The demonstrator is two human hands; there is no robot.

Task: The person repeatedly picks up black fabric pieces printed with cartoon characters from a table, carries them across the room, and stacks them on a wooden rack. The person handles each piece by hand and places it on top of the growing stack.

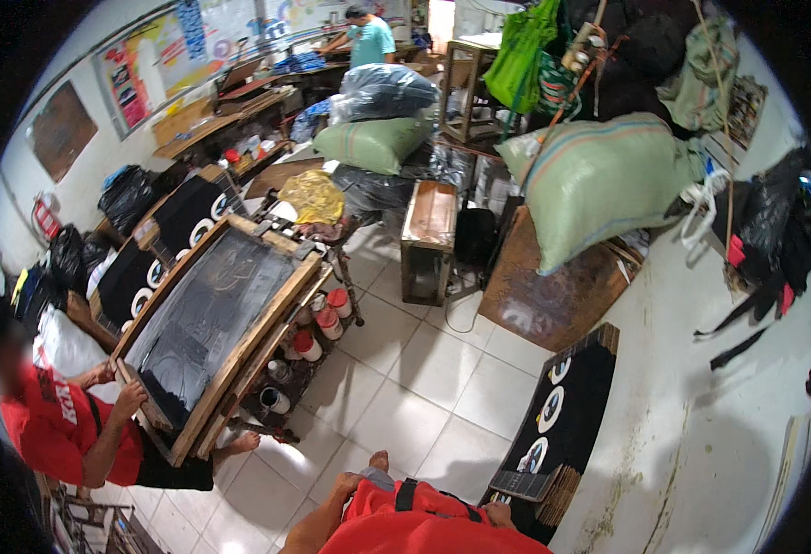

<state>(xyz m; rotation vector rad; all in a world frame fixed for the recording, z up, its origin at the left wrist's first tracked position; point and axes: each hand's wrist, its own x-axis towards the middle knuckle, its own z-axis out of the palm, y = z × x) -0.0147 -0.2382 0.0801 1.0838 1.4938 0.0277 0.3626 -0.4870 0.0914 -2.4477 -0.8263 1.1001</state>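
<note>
My left hand (pixel 346 484) rests against my left hip, on grey cloth beside my red shirt; its fingers are too small and hidden to read. At my right side, my right hand (pixel 499 513) shows only in part, close to a stack of thin boards (pixel 561 491), and I cannot make out whether it touches them. Beyond it, black fabric pieces (pixel 572 406) with round white printed emblems lie in a long row along the wall. On the left, a person in red (pixel 82 429) holds the near end of a wood-framed printing screen (pixel 221 286) with both hands.
Red-and-white jars (pixel 329 323) stand on a shelf under the screen. More black printed pieces (pixel 179 222) lie behind it. A brown board (pixel 553 286) leans under a big green sack (pixel 599 175). A wooden box (pixel 429 231) stands on the tiled floor (pixel 396 406). Another person (pixel 370 42) works at the back.
</note>
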